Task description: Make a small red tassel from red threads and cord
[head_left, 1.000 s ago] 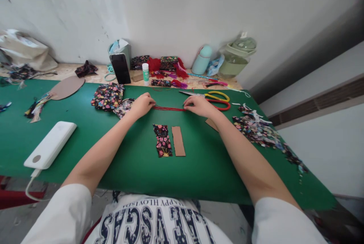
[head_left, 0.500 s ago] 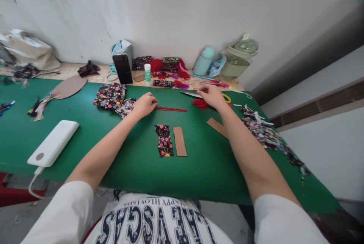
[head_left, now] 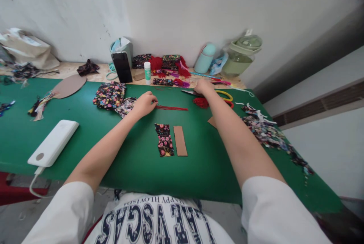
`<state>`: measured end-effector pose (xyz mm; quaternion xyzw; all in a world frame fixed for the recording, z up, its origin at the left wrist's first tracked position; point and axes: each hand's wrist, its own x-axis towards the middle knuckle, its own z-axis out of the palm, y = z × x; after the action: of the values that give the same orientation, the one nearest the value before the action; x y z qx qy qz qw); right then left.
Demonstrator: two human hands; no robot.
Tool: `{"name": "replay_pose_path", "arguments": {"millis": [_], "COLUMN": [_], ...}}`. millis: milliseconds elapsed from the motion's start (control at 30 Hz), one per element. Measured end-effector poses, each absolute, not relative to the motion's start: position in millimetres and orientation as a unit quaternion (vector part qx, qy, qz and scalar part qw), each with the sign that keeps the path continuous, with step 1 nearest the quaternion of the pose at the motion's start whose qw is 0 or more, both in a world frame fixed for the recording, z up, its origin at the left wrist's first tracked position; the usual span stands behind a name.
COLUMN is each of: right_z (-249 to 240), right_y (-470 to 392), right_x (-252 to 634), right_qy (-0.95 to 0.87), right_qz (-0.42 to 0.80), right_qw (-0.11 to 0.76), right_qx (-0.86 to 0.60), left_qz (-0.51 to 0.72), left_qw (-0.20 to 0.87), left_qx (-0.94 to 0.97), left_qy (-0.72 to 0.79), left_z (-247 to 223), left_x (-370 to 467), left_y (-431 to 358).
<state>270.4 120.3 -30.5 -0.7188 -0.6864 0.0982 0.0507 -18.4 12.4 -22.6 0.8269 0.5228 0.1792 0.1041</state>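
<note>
My left hand (head_left: 146, 103) pinches one end of a thin bundle of red threads (head_left: 173, 108), which lies straight out to the right on the green mat. Floral cloth pieces (head_left: 109, 95) lie just left of that hand. My right hand (head_left: 203, 86) is curled by the scissors (head_left: 226, 95), over part of their blades; its fingertips are mostly hidden. A clump of red yarn (head_left: 200, 102) sits below it. Nearer to me lie a strip of floral cloth (head_left: 164, 140) and a cardboard strip (head_left: 180, 141), side by side. Another cardboard piece (head_left: 212, 122) is partly under my right forearm.
Along the back stand a phone (head_left: 122, 68), a glue stick (head_left: 147, 73), a blue bottle (head_left: 205, 59) and a green jug (head_left: 239, 56). A white power bank (head_left: 53, 142) and an oval board (head_left: 69, 86) lie left. Fabric scraps (head_left: 263, 130) pile up at right.
My right hand has moved slightly away from me and to the left, uncovering more of the scissors' handles. My left hand and the red threads have barely moved.
</note>
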Motion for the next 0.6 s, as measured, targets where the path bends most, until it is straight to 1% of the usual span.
{"name": "replay_pose_path", "arguments": {"millis": [133,200,267,300,400,500,600], "right_z": [-26.7,-21.1,-12.9,-8.0,7.4,20.0,26.0], "right_y": [119.7,116.2,111.8,109.3,98.7,78.5,48.3], "right_x": [264.1,264.6,267.9,270.0,275.4,273.5,261.1], "right_qy": [-0.659,-0.665,-0.671,-0.674,-0.685,-0.692,-0.697], "right_qz": [0.083,0.071,0.050,0.041,0.059,0.115,0.194], "right_qw": [0.017,0.023,0.053,0.080,0.215,0.334,0.406], "right_qx": [-0.748,-0.743,-0.738,-0.733,-0.693,-0.629,-0.558], "left_qz": [0.181,0.185,0.191,0.194,0.209,0.245,0.311], "left_qw": [0.106,0.105,0.104,0.104,0.109,0.132,0.195], "left_qx": [0.827,0.827,0.826,0.826,0.826,0.821,0.798], "left_qy": [0.522,0.521,0.520,0.519,0.511,0.498,0.478], "left_z": [-21.9,-21.3,-20.8,-20.7,-20.1,-17.3,-12.5], "left_x": [-18.5,-18.4,-18.0,-17.7,-16.1,-12.4,-4.1], "left_y": [12.6,12.4,11.9,11.7,10.7,8.6,3.4]}}
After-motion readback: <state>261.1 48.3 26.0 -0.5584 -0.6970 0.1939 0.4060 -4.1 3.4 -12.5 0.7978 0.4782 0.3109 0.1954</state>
